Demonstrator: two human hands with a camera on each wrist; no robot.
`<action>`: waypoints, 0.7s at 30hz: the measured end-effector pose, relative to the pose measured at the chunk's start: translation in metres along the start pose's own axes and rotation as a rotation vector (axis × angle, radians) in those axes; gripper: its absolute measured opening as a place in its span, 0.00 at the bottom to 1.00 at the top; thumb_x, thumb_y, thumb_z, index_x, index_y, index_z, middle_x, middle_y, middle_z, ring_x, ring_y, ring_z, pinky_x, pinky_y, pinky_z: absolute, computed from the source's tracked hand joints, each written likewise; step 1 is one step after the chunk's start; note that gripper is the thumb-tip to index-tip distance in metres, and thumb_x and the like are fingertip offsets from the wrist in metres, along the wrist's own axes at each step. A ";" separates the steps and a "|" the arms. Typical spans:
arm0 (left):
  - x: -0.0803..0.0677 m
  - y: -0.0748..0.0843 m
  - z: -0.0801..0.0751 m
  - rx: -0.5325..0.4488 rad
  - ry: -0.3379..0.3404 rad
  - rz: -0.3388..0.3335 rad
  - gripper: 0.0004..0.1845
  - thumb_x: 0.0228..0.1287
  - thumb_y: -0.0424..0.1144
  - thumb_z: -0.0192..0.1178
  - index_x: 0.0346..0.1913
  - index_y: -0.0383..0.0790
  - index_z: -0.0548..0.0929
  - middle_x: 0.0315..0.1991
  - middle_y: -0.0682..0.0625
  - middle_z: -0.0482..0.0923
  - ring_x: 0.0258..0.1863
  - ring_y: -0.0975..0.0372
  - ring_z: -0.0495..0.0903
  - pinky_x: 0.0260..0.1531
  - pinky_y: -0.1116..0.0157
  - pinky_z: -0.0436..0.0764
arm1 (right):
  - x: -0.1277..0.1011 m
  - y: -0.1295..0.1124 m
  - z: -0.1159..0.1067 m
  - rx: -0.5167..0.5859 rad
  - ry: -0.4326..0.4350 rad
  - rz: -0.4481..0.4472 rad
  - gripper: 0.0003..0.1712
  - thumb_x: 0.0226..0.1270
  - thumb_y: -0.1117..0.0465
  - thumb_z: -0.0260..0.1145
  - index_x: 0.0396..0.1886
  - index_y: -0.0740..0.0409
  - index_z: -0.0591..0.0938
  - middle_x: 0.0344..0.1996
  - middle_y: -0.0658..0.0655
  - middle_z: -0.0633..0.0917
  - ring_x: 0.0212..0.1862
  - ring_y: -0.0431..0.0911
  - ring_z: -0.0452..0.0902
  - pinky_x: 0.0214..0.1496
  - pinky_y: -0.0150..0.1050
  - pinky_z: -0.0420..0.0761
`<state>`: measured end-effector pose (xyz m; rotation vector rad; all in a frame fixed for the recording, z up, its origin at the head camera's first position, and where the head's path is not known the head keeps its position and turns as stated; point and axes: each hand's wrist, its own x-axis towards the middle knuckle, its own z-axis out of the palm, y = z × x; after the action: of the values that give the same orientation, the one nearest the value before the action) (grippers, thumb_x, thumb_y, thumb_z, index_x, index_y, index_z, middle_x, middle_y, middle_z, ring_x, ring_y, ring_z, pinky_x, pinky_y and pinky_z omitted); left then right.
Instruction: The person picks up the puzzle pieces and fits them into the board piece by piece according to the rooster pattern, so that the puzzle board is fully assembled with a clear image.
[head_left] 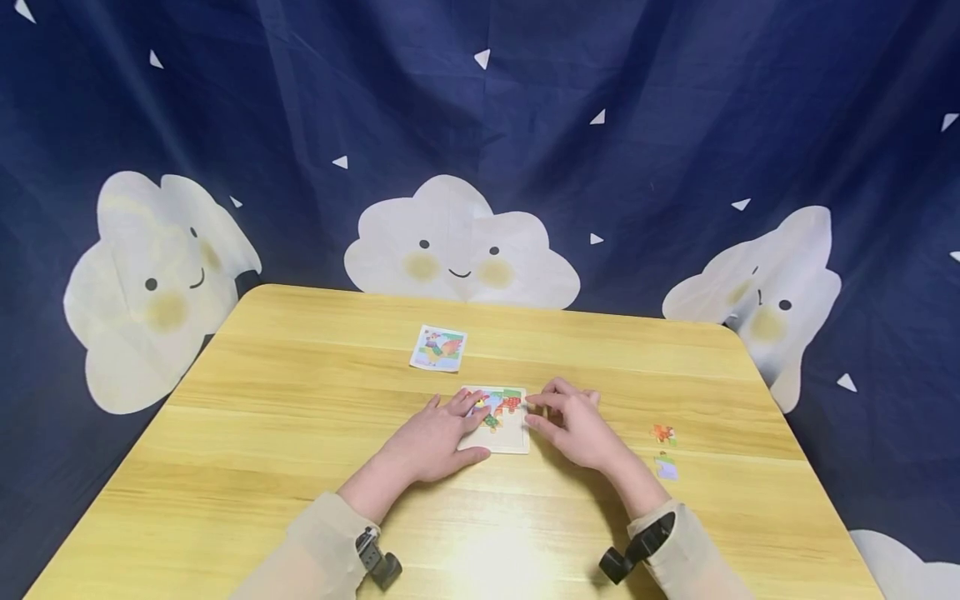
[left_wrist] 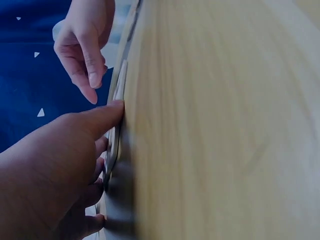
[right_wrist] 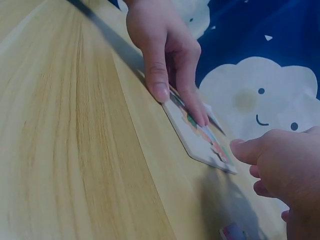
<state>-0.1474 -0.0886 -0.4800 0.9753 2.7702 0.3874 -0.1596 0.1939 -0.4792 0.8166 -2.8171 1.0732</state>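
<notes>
Nearest me, the left hand (head_left: 438,433) lies flat on the puzzle board (head_left: 510,437) at mid-tabletop (head_left: 300,433), fingers spread, steadying it. The right hand (head_left: 573,425), at the board's right edge, seems to pinch a small piece there, though I cannot tell for sure. Seating pieces looks underway; next calls for the two loose pieces (head_left: 663,450) right of the board. Beyond the board lies the reference card (head_left: 438,347).

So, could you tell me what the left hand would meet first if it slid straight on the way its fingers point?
The left hand points right across the puzzle board, fingers already on it. Going straight on, it would probably meet the right hand first, near the board's right edge, though depth is hard to judge.
</notes>
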 end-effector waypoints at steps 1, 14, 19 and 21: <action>0.000 0.000 -0.001 0.009 0.000 0.002 0.39 0.79 0.66 0.52 0.81 0.44 0.69 0.83 0.44 0.55 0.82 0.49 0.54 0.75 0.37 0.59 | 0.000 0.000 0.000 0.000 0.000 0.002 0.18 0.73 0.58 0.74 0.57 0.60 0.89 0.40 0.52 0.81 0.35 0.43 0.72 0.47 0.50 0.50; 0.022 0.002 -0.011 0.133 0.043 0.031 0.41 0.75 0.70 0.53 0.81 0.50 0.70 0.81 0.47 0.63 0.79 0.49 0.62 0.73 0.39 0.64 | 0.018 0.003 0.005 -0.083 -0.036 0.011 0.22 0.74 0.53 0.73 0.61 0.59 0.87 0.45 0.50 0.81 0.38 0.44 0.74 0.49 0.50 0.54; 0.032 0.003 -0.007 0.112 0.006 0.019 0.43 0.75 0.72 0.51 0.82 0.51 0.66 0.83 0.49 0.58 0.81 0.51 0.57 0.76 0.41 0.61 | 0.023 0.006 0.011 -0.112 -0.064 0.011 0.24 0.75 0.49 0.72 0.63 0.58 0.87 0.47 0.49 0.79 0.37 0.41 0.70 0.49 0.50 0.54; 0.035 0.004 -0.005 0.109 -0.005 0.015 0.44 0.74 0.72 0.51 0.83 0.50 0.66 0.83 0.49 0.58 0.81 0.51 0.57 0.76 0.41 0.61 | 0.024 0.007 0.013 -0.120 -0.073 0.011 0.25 0.75 0.48 0.71 0.63 0.58 0.87 0.47 0.48 0.79 0.37 0.40 0.69 0.49 0.51 0.54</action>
<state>-0.1731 -0.0647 -0.4771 1.0195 2.8066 0.2371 -0.1818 0.1793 -0.4885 0.8471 -2.9155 0.8822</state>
